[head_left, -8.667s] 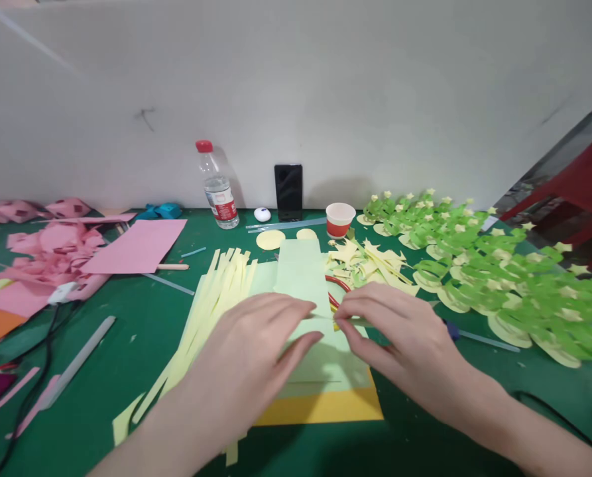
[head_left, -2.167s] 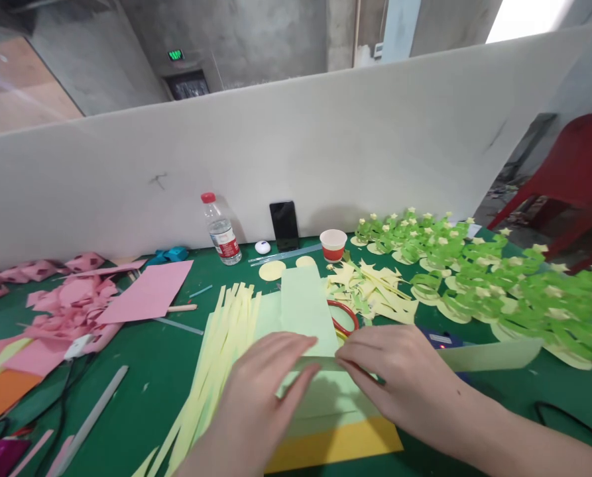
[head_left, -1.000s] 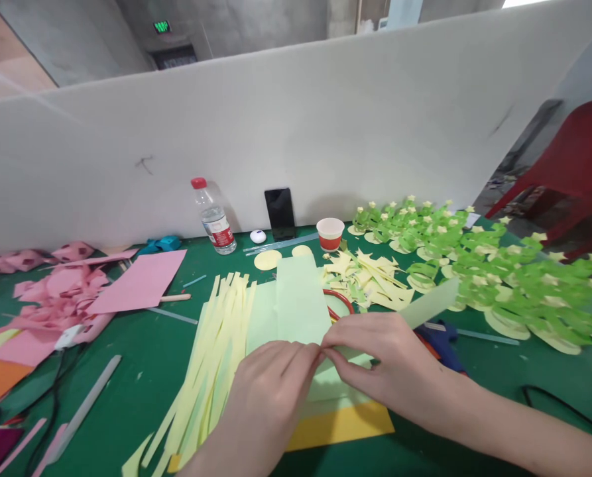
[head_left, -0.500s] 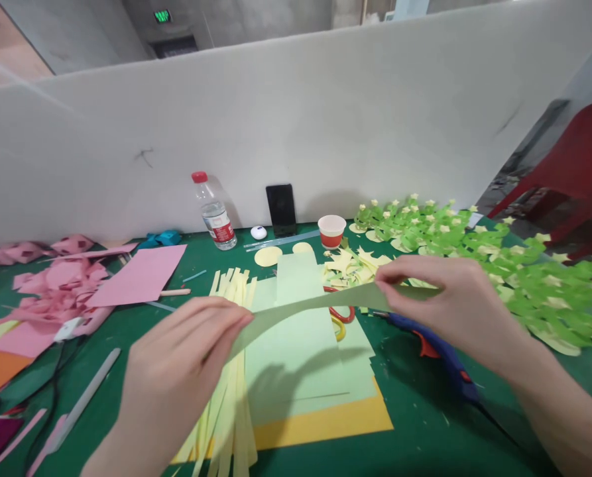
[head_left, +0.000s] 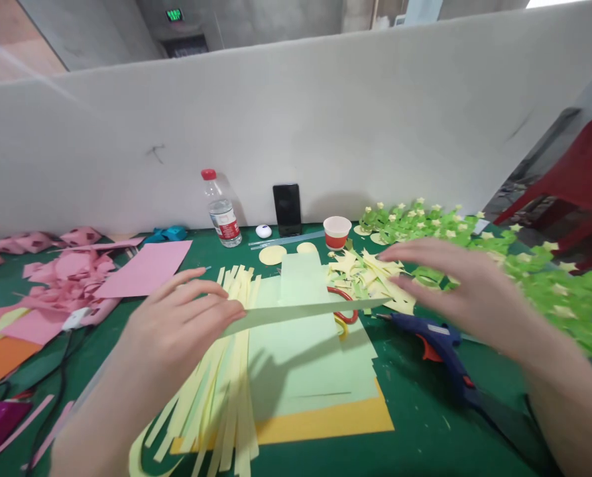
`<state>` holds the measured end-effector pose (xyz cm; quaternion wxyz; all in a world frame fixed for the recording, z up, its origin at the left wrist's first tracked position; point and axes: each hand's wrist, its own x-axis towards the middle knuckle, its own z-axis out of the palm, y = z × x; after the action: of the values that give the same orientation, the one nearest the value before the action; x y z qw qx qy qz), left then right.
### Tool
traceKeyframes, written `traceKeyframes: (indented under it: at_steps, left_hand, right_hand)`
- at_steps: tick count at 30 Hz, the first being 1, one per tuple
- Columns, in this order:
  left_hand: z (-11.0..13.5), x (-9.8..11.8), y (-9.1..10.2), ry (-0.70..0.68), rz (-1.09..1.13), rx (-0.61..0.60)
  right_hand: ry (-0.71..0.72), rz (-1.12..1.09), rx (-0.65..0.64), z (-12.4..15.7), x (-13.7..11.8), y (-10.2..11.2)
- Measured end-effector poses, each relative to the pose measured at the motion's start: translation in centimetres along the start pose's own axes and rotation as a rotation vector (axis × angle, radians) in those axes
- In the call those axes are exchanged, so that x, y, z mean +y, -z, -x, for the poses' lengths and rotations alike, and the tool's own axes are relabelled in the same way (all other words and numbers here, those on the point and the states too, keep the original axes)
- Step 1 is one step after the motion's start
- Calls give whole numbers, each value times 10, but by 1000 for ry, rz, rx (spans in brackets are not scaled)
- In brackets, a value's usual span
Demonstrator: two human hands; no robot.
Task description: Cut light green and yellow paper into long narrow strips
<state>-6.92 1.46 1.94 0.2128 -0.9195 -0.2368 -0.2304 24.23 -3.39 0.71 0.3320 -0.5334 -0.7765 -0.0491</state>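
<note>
My left hand (head_left: 183, 331) pinches the left end of a long pale green paper strip (head_left: 296, 315), which stretches sideways above the green sheets. My right hand (head_left: 455, 285) is open, thumb and fingers apart, just past the strip's pointed right end. Below lie pale green paper sheets (head_left: 296, 364) on an orange-yellow sheet (head_left: 325, 424). A bundle of pale yellow paper strips (head_left: 231, 397) lies under and beside my left hand. Scissors (head_left: 350, 311) with red and yellow handles are partly hidden by the sheets and the strip.
A blue glue gun (head_left: 439, 338) lies at right, its cord trailing forward. Cut paper scraps (head_left: 355, 265), a paper cup (head_left: 337, 232), phone (head_left: 286, 209) and water bottle (head_left: 222, 215) stand or lie behind. Green paper plants (head_left: 539, 265) crowd the right; pink paper (head_left: 146, 268) lies left.
My right hand has let go of the strip's right end and its fingers have spread. The strip now hangs straighter from my left hand, whose outer fingers have lifted.
</note>
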Motion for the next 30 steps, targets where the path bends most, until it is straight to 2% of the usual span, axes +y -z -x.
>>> traceKeyframes:
  at_steps: [1, 3, 4, 6, 8, 10, 11, 13, 14, 17, 19, 21, 24, 27, 30]
  left_hand:
    - [-2, 1, -2, -22, 22, -23]
    - [-4, 3, -5, -62, 69, -66]
    - [-5, 3, -7, -63, 88, -64]
    - [-6, 5, -10, 55, 104, 36]
    - [-5, 8, -16, 377, 148, 240]
    - [-4, 16, -25, 799, 361, 355]
    - [-2, 23, -30, 984, 555, 333]
    - [3, 39, -43, 1255, 988, 91]
    - [6, 49, -49, 1325, 1173, 16]
    - [15, 74, -66, 1346, 1802, -260]
    - [20, 85, -72, 1357, 1942, -362]
    - [24, 90, -77, 1395, 1950, -369]
    - [28, 92, -81, 1436, 1985, -315]
    - [29, 93, -84, 1433, 2041, -254]
    - [29, 94, -86, 1414, 2093, -236]
  right_hand:
    - [23, -45, -130, 2, -13, -8]
    - [45, -142, -305, 4, -37, -24]
    - [-7, -207, -399, 4, -47, -31]
    - [-107, -301, -489, 1, -58, -43]
    - [-181, -363, -496, -7, -59, -53]
    - [-248, -422, -477, -17, -55, -63]
    - [-292, -455, -476, -21, -52, -69]
    - [-379, -514, -500, -28, -47, -84]
    - [-417, -536, -520, -30, -47, -92]
    - [-496, -556, -602, -34, -50, -114]
    - [-513, -526, -667, -35, -50, -121]
    - [-505, -462, -707, -36, -43, -122]
    - [-478, -305, -720, -32, -25, -114]
    - [-431, -179, -778, -22, -12, -108]
    - [-359, -95, -839, -14, -9, -113]
